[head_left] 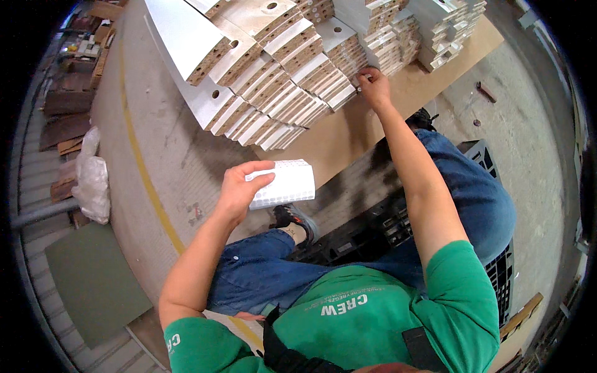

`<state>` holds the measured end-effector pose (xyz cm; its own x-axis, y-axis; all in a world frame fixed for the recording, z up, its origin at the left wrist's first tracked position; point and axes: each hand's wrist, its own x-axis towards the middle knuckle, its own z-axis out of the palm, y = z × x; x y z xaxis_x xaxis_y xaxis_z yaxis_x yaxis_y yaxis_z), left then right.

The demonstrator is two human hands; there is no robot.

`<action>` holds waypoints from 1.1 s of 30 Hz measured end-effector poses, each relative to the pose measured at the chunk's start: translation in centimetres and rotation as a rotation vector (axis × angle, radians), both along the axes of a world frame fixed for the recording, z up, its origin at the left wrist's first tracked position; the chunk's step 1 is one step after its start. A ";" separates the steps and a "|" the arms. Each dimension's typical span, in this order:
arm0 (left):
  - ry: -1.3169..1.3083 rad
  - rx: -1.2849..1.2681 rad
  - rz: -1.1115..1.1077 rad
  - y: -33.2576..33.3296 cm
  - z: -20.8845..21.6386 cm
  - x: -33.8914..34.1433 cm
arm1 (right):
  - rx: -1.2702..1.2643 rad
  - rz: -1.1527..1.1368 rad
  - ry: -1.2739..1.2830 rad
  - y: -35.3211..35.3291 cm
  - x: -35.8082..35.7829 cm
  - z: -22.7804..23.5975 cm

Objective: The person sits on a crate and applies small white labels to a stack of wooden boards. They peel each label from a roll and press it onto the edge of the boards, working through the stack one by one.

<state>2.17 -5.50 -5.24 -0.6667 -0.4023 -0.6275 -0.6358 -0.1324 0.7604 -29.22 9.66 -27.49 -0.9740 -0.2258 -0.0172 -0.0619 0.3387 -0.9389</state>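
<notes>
Sheet [286, 185], white, pinched in left hand [241, 188], near left; right hand [375, 89] at far panel stacks [316, 67], fingertips bunched, can't tell if pinching anything.

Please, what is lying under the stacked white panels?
A flat brown board extends from beneath the stacked white panels, visible along their near side. Farther under, the stacks cover everything, so I cannot see what is there.
</notes>
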 end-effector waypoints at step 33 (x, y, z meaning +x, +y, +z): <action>0.022 0.080 -0.025 0.3 -0.3 0.2 | -0.114 -0.105 0.140 1.7 2.6 -0.4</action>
<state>2.38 -5.23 -5.49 -0.6895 -0.3350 -0.6421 -0.6231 -0.1775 0.7617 -26.60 11.32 -27.87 -0.9834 -0.1153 0.1400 -0.1645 0.2422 -0.9562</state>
